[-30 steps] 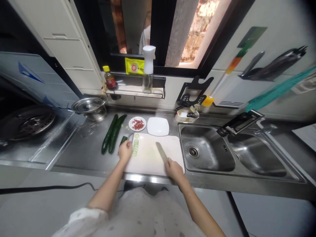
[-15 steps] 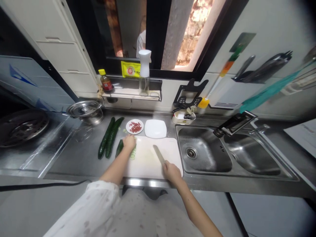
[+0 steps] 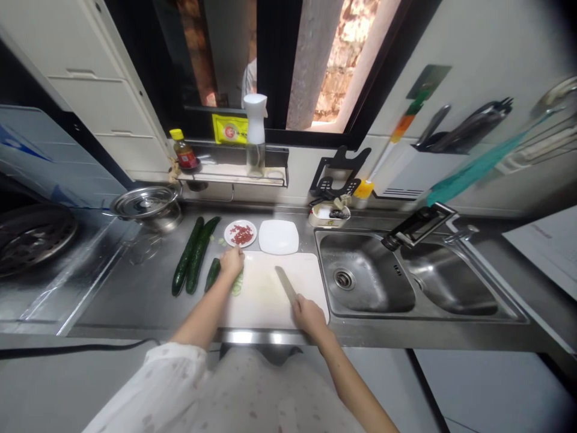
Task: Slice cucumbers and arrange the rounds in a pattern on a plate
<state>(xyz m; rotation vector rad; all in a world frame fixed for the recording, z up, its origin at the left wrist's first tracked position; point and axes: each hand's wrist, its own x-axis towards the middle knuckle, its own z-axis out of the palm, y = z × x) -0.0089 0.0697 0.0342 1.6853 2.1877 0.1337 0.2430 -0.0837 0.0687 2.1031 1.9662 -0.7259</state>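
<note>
Fingers (image 3: 236,255) of the left hand (image 3: 232,262) curl down over the cucumber slices (image 3: 237,285) at the far left corner of the cutting board (image 3: 265,297); whether they pinch any cannot be told. The right hand (image 3: 307,316) is closed around the handle of the knife (image 3: 285,285), its blade over the board's middle. A short cucumber piece (image 3: 211,274) and two whole cucumbers (image 3: 189,257) lie to the left on the table (image 3: 130,294). A plate of red bits (image 3: 229,236) and a white plate (image 3: 278,237) sit behind the board.
</note>
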